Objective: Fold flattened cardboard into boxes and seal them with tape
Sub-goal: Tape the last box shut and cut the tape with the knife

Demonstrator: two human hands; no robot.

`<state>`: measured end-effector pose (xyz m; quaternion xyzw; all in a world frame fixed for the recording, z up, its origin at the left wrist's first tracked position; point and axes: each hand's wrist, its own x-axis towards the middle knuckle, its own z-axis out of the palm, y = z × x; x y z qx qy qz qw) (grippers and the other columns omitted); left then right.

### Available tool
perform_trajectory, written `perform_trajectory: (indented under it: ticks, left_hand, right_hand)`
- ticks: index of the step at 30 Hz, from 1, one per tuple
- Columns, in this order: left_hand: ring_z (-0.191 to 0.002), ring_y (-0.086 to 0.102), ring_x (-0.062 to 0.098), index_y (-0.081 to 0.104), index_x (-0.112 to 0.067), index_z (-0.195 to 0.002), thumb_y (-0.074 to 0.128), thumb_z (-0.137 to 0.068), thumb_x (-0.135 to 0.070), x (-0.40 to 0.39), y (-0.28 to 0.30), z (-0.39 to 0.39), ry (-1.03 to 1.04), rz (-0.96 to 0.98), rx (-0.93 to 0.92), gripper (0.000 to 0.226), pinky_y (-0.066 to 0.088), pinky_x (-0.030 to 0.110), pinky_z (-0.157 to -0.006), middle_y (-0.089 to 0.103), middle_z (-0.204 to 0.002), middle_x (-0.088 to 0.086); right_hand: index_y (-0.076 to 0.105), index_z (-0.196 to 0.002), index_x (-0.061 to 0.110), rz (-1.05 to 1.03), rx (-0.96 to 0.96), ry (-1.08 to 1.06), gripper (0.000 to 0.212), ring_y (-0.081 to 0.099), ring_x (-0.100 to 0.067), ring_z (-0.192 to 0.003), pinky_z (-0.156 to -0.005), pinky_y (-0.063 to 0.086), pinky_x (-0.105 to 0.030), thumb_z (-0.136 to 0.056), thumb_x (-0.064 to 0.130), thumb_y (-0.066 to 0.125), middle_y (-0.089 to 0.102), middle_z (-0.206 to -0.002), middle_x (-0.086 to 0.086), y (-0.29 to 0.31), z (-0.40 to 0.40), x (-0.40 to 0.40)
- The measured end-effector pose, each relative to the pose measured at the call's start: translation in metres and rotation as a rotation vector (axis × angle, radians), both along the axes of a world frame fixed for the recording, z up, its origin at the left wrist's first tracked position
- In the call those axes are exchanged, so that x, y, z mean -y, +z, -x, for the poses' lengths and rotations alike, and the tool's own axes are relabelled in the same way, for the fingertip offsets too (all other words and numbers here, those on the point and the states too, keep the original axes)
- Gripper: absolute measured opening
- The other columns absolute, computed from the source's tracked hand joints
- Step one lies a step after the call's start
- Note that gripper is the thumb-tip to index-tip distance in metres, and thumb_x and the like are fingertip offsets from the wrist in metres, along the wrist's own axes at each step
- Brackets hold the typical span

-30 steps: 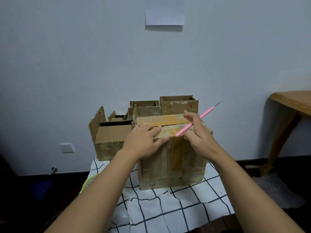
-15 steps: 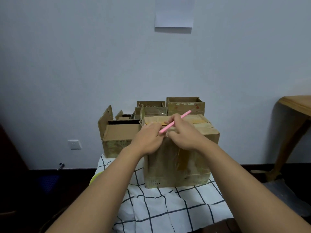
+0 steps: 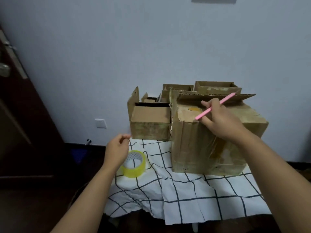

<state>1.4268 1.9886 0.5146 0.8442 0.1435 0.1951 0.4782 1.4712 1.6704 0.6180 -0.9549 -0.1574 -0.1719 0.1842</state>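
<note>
Two hazards stand out. One back flap of the large worn brown cardboard box (image 3: 208, 140) stands up unpressed, so it may spring wider while nothing holds it, leaving the seam misaligned when tape goes on. The thin pink craft knife (image 3: 217, 105), gripped pen-like in the right hand (image 3: 218, 120), points up and away past that flap; its tip could probably snag the corrugated edge or scratch the cardboard if the hand shifts carelessly. That hand rests on the box top near its front left corner, fingers curled round the pink handle. The left hand (image 3: 117, 148) hovers apart from the box, fingertips pinched together; whether a tape end sits between them is too small to tell. The roll of yellowish clear packing tape (image 3: 134, 163) lies on the white black-checked cloth (image 3: 202, 195), just below and beside that left hand, left of the box.
</note>
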Motion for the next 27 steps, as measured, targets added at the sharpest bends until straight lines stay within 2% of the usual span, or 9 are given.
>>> perform_trajectory:
  ticks: [4, 7, 10, 12, 14, 17, 21, 24, 27]
  left_hand:
    - [-0.11, 0.061, 0.02, 0.068, -0.013, -0.118, 0.058, -0.094, -0.015, -0.017, -0.036, 0.011, -0.116, -0.168, -0.163, 0.026, 0.046, 0.03, -0.092, 0.067, -0.118, 0.004]
    - [-0.118, 0.056, 0.022, 0.059, -0.017, -0.131, 0.061, -0.091, -0.022, -0.01, -0.053, 0.01, -0.273, -0.384, -0.198, 0.041, 0.044, 0.03, -0.096, 0.06, -0.127, 0.003]
    - [-0.127, 0.045, 0.025, 0.037, -0.031, -0.15, 0.059, -0.091, -0.028, 0.001, -0.065, 0.003, -0.434, -0.632, -0.28, 0.063, 0.039, 0.035, -0.104, 0.049, -0.134, 0.002]
    - [-0.123, 0.042, 0.026, 0.028, -0.039, -0.152, 0.056, -0.092, -0.025, 0.01, -0.067, -0.002, -0.489, -0.788, -0.356, 0.068, 0.036, 0.036, -0.102, 0.042, -0.13, 0.004]
    - [-0.119, 0.043, 0.027, 0.035, -0.04, -0.149, 0.053, -0.093, -0.018, 0.015, -0.068, -0.007, -0.492, -0.881, -0.405, 0.063, 0.037, 0.035, -0.096, 0.038, -0.128, 0.006]
    - [-0.113, 0.05, 0.03, 0.052, -0.031, -0.137, 0.053, -0.094, -0.016, 0.016, -0.071, -0.012, -0.505, -0.87, -0.469, 0.046, 0.042, 0.034, -0.093, 0.037, -0.133, 0.009]
    - [-0.09, 0.052, 0.028, 0.055, -0.026, -0.131, 0.051, -0.094, -0.013, 0.017, -0.072, -0.011, -0.499, -0.816, -0.476, 0.039, 0.045, 0.032, -0.079, 0.036, -0.131, 0.01]
    - [-0.096, 0.057, 0.03, 0.057, -0.023, -0.125, 0.052, -0.094, -0.012, 0.016, -0.067, -0.009, -0.464, -0.816, -0.447, 0.034, 0.046, 0.032, -0.078, 0.04, -0.127, 0.008]
    - [-0.099, 0.058, 0.029, 0.06, -0.022, -0.121, 0.052, -0.094, -0.013, 0.01, -0.052, -0.007, -0.401, -0.761, -0.36, 0.029, 0.045, 0.033, -0.08, 0.047, -0.123, 0.007]
  right_hand:
    - [0.03, -0.105, 0.023, 0.044, -0.054, 0.007, 0.032, 0.054, -0.021, -0.119, -0.08, 0.053, -0.041, -0.096, 0.039, 0.055, 0.037, -0.156, 0.003, 0.001, -0.005, -0.001]
    - [0.028, -0.105, 0.023, 0.035, -0.055, 0.007, 0.032, 0.058, -0.022, -0.107, -0.069, 0.047, -0.036, -0.096, 0.039, 0.055, 0.041, -0.154, 0.003, 0.0, -0.005, -0.002]
    - [0.03, -0.106, 0.023, -0.04, -0.032, 0.007, 0.038, 0.055, -0.018, -0.092, -0.07, 0.045, -0.034, -0.093, 0.036, 0.062, 0.05, -0.144, -0.003, -0.001, -0.004, -0.005]
    - [0.031, -0.108, 0.022, -0.099, -0.007, 0.003, 0.044, 0.053, -0.021, -0.103, -0.079, 0.047, -0.035, -0.088, 0.036, 0.068, 0.051, -0.139, -0.007, -0.001, -0.002, -0.006]
    - [0.031, -0.109, 0.023, -0.121, 0.004, 0.001, 0.048, 0.047, -0.023, -0.117, -0.087, 0.047, -0.036, -0.086, 0.037, 0.07, 0.05, -0.138, -0.008, 0.0, 0.001, -0.006]
    - [0.031, -0.109, 0.022, -0.138, 0.0, 0.008, 0.048, 0.045, -0.022, -0.12, -0.088, 0.043, -0.033, -0.086, 0.037, 0.07, 0.05, -0.136, -0.008, 0.0, 0.001, -0.005]
    - [0.032, -0.108, 0.022, -0.155, 0.002, 0.007, 0.047, 0.044, -0.02, -0.118, -0.086, 0.04, -0.031, -0.087, 0.038, 0.07, 0.051, -0.136, -0.006, -0.002, -0.002, -0.003]
    - [0.032, -0.108, 0.022, -0.16, 0.005, 0.009, 0.046, 0.043, -0.021, -0.121, -0.089, 0.04, -0.032, -0.087, 0.037, 0.07, 0.05, -0.138, -0.006, -0.002, -0.001, -0.005]
    - [0.034, -0.111, 0.02, -0.17, -0.009, 0.005, 0.049, 0.036, -0.024, -0.131, -0.099, 0.038, -0.035, -0.085, 0.039, 0.071, 0.043, -0.146, -0.007, -0.001, 0.001, -0.006]
